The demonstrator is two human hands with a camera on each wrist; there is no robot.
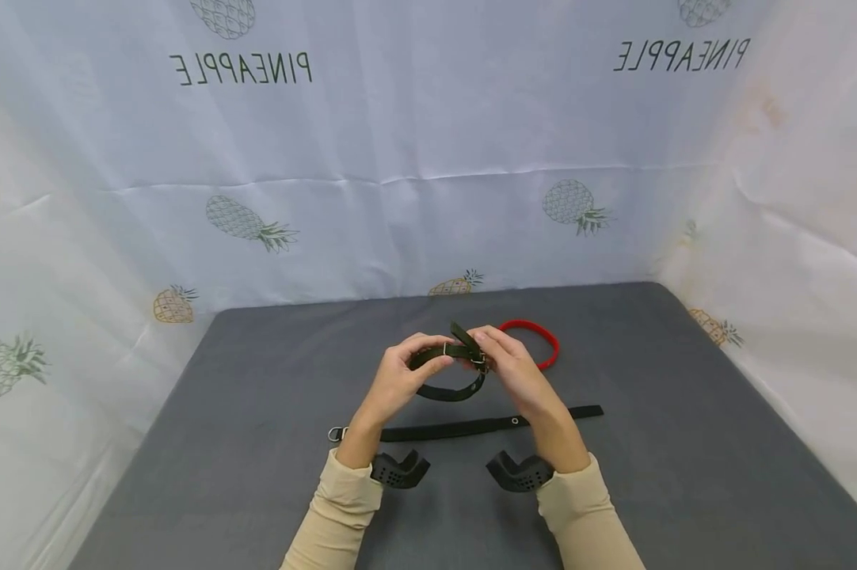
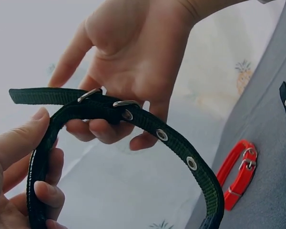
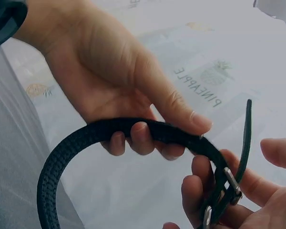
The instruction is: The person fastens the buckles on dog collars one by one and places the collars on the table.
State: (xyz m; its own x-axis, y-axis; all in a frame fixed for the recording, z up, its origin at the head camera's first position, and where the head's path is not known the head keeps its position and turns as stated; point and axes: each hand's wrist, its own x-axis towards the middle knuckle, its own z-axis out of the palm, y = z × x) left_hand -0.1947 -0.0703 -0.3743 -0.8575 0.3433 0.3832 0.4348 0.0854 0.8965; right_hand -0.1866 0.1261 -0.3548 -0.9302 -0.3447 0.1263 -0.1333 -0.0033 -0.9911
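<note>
Dark green collar, exactly one, up in the air over the grey table between two bare hands. Going from close in to way back: two beige sleeves, one per arm, then two black wrist mounts, one just past each cuff. Next up, one black strap, stretched out flat on the table beyond the mounts, partly hidden by the wrists, with one metal ring at the left end. Past that, the busy bit. Left hand with thumb and fingers wrapped round the band of the loop. Right hand with curled fingers holding the buckle end, thumb off to the side in the right wrist view. On the green one, can count two metal fittings and three eyelets from the left wrist view, plus one loose tip poking out past the fittings. Farther back and off to the right, one red collar, closed into a loop on the table, partly behind the right hand in the head view. Way at the back, white cloth with pineapple prints and the word PINEAPPLE twice, mirrored btw.
</note>
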